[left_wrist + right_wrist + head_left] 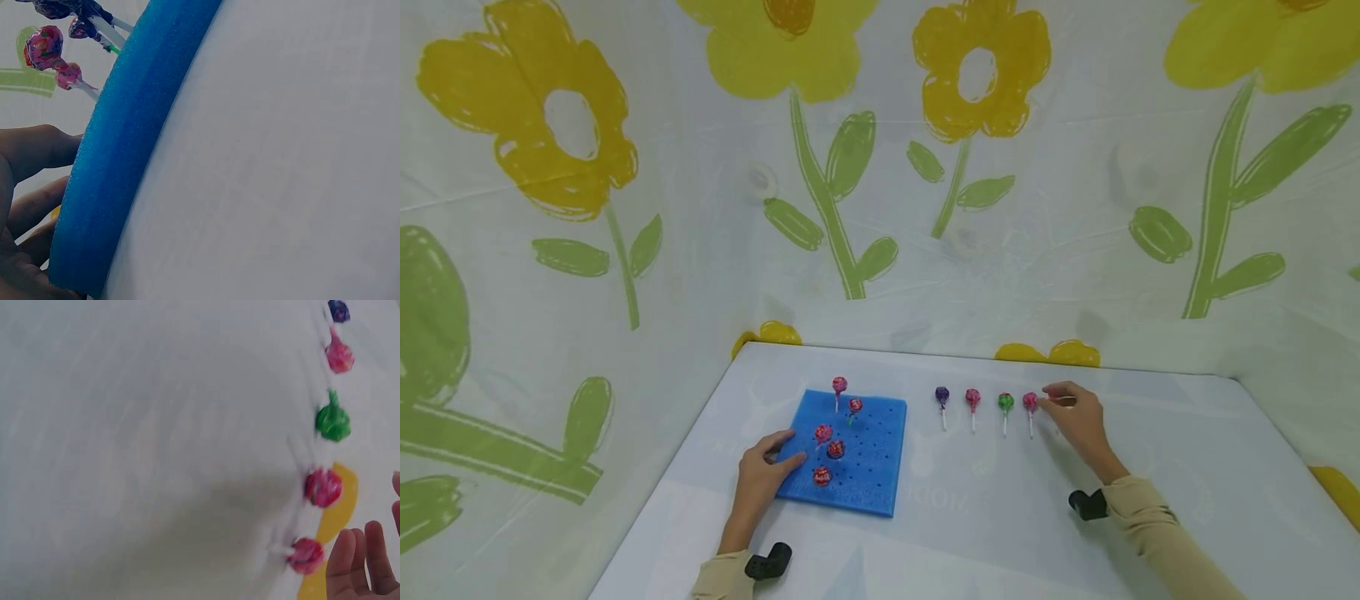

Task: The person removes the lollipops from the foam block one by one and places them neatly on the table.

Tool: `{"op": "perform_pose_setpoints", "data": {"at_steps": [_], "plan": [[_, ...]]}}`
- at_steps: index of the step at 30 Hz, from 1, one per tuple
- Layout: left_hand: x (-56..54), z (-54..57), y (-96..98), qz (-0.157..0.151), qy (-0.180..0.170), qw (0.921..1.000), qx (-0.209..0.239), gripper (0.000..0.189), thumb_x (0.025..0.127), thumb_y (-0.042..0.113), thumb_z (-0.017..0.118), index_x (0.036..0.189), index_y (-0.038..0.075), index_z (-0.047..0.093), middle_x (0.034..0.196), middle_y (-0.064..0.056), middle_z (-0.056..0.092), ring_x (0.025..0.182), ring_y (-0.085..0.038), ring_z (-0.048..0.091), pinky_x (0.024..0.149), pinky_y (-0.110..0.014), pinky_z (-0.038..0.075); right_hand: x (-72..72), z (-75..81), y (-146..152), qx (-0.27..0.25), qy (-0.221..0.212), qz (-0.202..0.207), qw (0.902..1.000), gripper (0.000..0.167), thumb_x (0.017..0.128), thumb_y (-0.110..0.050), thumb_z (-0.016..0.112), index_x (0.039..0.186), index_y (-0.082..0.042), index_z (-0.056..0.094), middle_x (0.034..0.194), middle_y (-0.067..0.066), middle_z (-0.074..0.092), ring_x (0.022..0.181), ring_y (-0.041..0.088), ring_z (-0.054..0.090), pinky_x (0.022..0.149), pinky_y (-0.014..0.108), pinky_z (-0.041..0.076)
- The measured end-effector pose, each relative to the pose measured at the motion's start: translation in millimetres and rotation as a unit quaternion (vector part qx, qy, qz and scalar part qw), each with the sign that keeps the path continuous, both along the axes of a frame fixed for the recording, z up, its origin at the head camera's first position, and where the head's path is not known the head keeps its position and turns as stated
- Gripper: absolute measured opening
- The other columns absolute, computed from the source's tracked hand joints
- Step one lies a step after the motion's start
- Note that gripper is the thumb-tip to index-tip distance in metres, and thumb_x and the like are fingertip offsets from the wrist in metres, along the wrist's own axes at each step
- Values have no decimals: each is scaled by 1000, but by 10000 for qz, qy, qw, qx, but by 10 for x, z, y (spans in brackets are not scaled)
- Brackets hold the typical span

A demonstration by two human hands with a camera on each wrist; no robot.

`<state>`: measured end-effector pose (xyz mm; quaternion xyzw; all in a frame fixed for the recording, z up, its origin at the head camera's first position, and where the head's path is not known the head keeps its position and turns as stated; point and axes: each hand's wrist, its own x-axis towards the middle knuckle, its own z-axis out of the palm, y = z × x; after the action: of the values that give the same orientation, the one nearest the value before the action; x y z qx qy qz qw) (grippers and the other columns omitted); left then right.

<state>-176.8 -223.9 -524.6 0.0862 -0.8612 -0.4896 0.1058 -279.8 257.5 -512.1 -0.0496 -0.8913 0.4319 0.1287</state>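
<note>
My left hand (757,477) holds the left edge of a blue foam board (868,467), with thumb and forefinger over its top. Several wrapped lollipops (822,476) stand by their sticks in the board's holes, on its left half. To the right, several more lollipops lie in a row: a purple one (942,394), a pink one (973,397), a green one (1005,402) and another pink one (1031,402). My right hand (1078,421) is at the row's right end, fingers parted and empty. A last pink lollipop (306,555) lies beside its fingers, mostly hidden in the head view.
The white table (970,533) runs back to a cloth wall (940,292) printed with yellow flowers and green leaves. Rows of small holes cover the foam board. A black wrist camera (769,562) sits at the left wrist and another (1087,504) at the right.
</note>
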Motion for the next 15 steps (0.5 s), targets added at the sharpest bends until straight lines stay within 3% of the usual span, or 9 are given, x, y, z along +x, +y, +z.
{"op": "perform_pose_setpoints", "data": {"at_steps": [2, 4, 8, 10, 15], "plan": [[-4, 3, 1, 2, -19, 10000, -1, 48, 80, 20, 77, 123, 6, 62, 123, -16, 60, 112, -28, 53, 92, -47, 43, -71, -135, 11, 64, 178, 106, 9998, 30, 88, -35, 66, 105, -10, 65, 101, 7, 63, 89, 22, 55, 60, 18, 47], [-3, 7, 3, 4, -24, 10000, -8, 48, 80, 20, 76, 123, 5, 62, 124, -16, 59, 112, -29, 53, 92, -47, 43, -141, -243, 7, 70, 258, 236, 9994, 29, 87, -38, 66, 104, -14, 65, 100, 4, 63, 88, 20, 55, 68, 23, 49], [-3, 9, 6, 26, -69, 10000, -5, 47, 80, 20, 76, 123, 6, 62, 123, -16, 60, 112, -28, 53, 92, -46, 43, -182, -302, -75, 83, 420, 500, 9978, 28, 87, -36, 68, 103, -14, 65, 98, 3, 64, 87, 20, 56, 73, 30, 49], [-2, 13, 9, 17, -54, 10000, -19, 48, 80, 21, 76, 123, 5, 62, 122, -16, 60, 111, -28, 53, 92, -46, 43, -91, -185, -193, 74, 461, 602, 9971, 26, 87, -34, 68, 102, -14, 66, 97, 3, 64, 87, 20, 56, 68, 28, 49], [3, 14, 15, 7, -43, 10000, -26, 49, 80, 22, 76, 123, 5, 62, 121, -17, 60, 110, -28, 53, 92, -46, 43, 262, 279, -553, -393, 486, 992, 9931, 21, 85, -22, 71, 98, -6, 67, 95, 9, 65, 88, 25, 56, 67, 30, 48]]}}
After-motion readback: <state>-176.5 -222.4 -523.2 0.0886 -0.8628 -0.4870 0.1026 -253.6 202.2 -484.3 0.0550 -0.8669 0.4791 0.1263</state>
